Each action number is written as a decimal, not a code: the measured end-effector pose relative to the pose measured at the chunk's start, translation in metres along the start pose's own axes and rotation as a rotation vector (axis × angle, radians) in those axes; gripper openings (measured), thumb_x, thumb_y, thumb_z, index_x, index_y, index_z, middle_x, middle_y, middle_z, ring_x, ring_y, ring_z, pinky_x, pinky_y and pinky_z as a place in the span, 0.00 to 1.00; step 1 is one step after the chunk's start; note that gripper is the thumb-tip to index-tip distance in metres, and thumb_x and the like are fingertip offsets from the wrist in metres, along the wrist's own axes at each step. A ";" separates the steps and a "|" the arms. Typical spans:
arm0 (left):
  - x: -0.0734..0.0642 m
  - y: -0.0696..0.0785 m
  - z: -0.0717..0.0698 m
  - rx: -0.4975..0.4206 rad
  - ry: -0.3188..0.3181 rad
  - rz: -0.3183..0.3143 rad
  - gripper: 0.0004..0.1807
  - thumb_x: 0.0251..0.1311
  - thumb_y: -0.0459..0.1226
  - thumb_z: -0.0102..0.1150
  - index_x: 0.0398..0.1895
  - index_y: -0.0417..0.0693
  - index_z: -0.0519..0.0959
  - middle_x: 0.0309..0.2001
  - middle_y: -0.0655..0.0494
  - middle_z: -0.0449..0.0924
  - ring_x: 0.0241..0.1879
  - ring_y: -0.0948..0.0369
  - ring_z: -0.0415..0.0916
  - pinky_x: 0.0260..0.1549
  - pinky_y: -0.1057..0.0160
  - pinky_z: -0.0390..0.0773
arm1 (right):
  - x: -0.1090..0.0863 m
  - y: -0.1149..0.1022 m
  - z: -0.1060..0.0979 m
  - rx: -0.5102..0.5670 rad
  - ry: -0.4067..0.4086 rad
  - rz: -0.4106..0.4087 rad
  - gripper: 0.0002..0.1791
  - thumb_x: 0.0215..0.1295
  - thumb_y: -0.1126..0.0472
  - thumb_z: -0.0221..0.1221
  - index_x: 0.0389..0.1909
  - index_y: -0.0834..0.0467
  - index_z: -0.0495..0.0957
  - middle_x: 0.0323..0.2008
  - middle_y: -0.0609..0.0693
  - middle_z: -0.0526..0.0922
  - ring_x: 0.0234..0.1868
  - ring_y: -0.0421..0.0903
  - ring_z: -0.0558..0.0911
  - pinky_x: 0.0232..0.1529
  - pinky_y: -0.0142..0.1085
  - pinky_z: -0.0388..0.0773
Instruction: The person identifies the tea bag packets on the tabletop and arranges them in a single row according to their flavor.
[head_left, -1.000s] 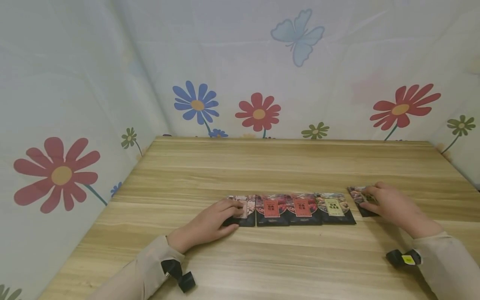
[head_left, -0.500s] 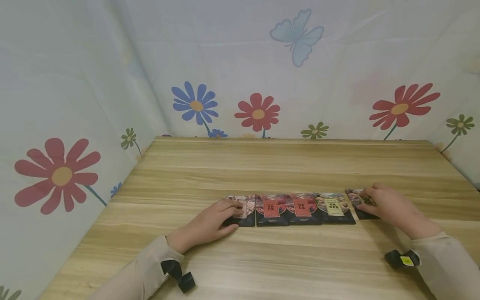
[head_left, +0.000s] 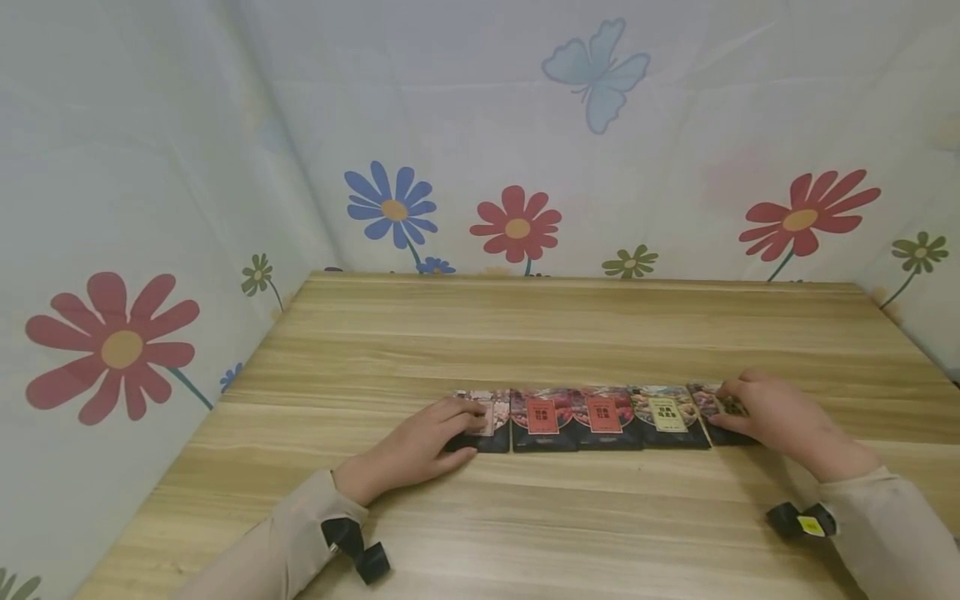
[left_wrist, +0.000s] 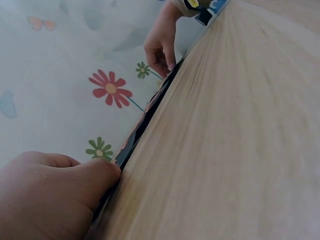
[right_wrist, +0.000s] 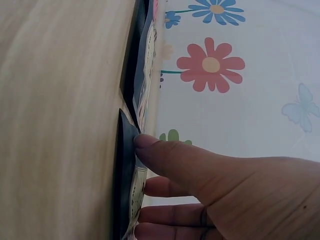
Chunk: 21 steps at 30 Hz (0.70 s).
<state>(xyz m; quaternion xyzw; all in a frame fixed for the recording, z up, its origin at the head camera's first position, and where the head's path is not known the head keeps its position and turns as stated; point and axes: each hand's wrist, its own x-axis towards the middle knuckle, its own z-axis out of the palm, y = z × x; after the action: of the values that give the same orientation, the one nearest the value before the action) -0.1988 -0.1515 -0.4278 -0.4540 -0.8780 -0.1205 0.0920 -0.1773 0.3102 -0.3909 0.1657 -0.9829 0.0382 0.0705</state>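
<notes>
Several flat black tea sachets with printed fronts lie in a row on the table. At the row's left end, my left hand point(head_left: 416, 442) rests its fingers on a sachet with a pale label point(head_left: 495, 421). Two red-labelled sachets point(head_left: 542, 418) come beside it, followed by a yellow-green-labelled sachet point(head_left: 667, 417). At the right end, my right hand point(head_left: 787, 421) touches the last sachet point(head_left: 705, 402) with its thumb and fingers, covering much of it. In the right wrist view, the thumb lies near that sachet's edge point(right_wrist: 126, 150), close to its neighbour.
The wood-grain table point(head_left: 525, 517) extends in front of and behind the row. A white curtain point(head_left: 450, 100) printed with flowers and a butterfly hangs along the back and left. Black wrist devices point(head_left: 356, 550) sit at both sleeves.
My right hand has slid the last sachet leftward, straightening it and closing the gap to the yellow-green-labelled one. The left hand and the other sachets have stayed put.
</notes>
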 end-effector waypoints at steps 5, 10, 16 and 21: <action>0.000 0.001 0.000 0.002 0.019 0.013 0.19 0.63 0.45 0.58 0.55 0.49 0.77 0.61 0.54 0.73 0.61 0.57 0.71 0.64 0.56 0.72 | 0.000 -0.002 -0.001 -0.001 -0.027 0.017 0.21 0.53 0.51 0.68 0.38 0.65 0.81 0.31 0.55 0.80 0.28 0.48 0.79 0.31 0.48 0.80; 0.000 0.001 -0.001 0.025 0.047 0.044 0.19 0.62 0.44 0.60 0.54 0.48 0.78 0.60 0.53 0.74 0.59 0.57 0.72 0.62 0.57 0.73 | 0.000 -0.002 -0.003 0.007 -0.081 0.057 0.22 0.54 0.51 0.68 0.41 0.65 0.81 0.32 0.56 0.80 0.29 0.48 0.79 0.29 0.48 0.80; 0.001 0.001 -0.001 0.039 0.025 0.032 0.19 0.63 0.45 0.58 0.54 0.48 0.77 0.60 0.53 0.74 0.60 0.57 0.72 0.64 0.57 0.71 | 0.001 0.000 -0.005 0.024 -0.087 0.067 0.24 0.55 0.49 0.67 0.43 0.65 0.81 0.35 0.59 0.82 0.32 0.52 0.82 0.32 0.51 0.80; 0.001 0.002 -0.002 0.053 0.006 0.027 0.19 0.63 0.45 0.57 0.55 0.48 0.77 0.61 0.53 0.73 0.61 0.57 0.71 0.65 0.57 0.70 | 0.001 0.002 -0.005 0.037 -0.081 0.070 0.25 0.55 0.48 0.66 0.44 0.64 0.81 0.36 0.59 0.83 0.33 0.53 0.83 0.32 0.52 0.80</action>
<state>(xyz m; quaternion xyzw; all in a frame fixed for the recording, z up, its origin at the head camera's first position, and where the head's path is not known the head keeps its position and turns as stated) -0.1975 -0.1504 -0.4256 -0.4628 -0.8745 -0.0972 0.1080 -0.1787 0.3118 -0.3863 0.1339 -0.9893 0.0522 0.0259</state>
